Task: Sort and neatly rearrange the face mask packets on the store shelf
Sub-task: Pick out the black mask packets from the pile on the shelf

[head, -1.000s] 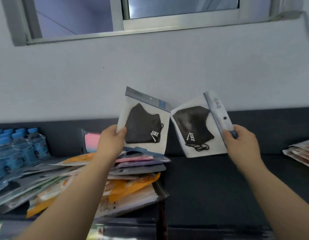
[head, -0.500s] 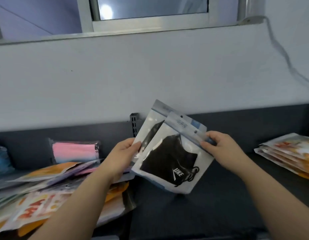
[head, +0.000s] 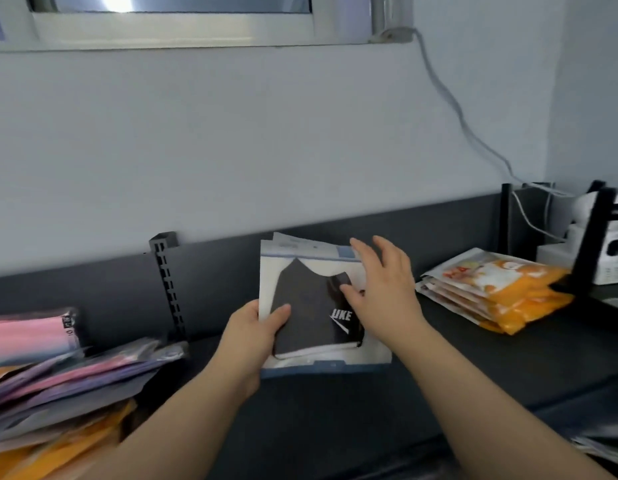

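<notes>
Since half a second ago the two black mask packets (head: 307, 306) have come together: before they were fanned apart and tilted, now one lies straight behind the other, and only the top edge of the back one shows. They have also moved to the right, and both hands came with them.

From the head camera, the packets are held upright in the middle, above the dark shelf (head: 474, 358) and in front of its back panel. The left hand (head: 252, 336) grips their lower left corner, with the thumb on the front. The right hand (head: 383, 289) is wide, its fingers straight and spread at the right edge of the packets, and the thumb touches the front near the mask. Whether the packets touch the shelf I cannot tell.

On the left of the shelf lies a messy pile of packets (head: 75, 375) in purple, pink and orange, with a pink packet (head: 30, 334) behind it. On the right sits a stack of orange packets (head: 501, 285), well apart from the hands. A slotted metal post (head: 167, 282) stands at the back panel. A grey cable (head: 453, 109) runs down the wall to a white device (head: 609, 251) in the right corner.
</notes>
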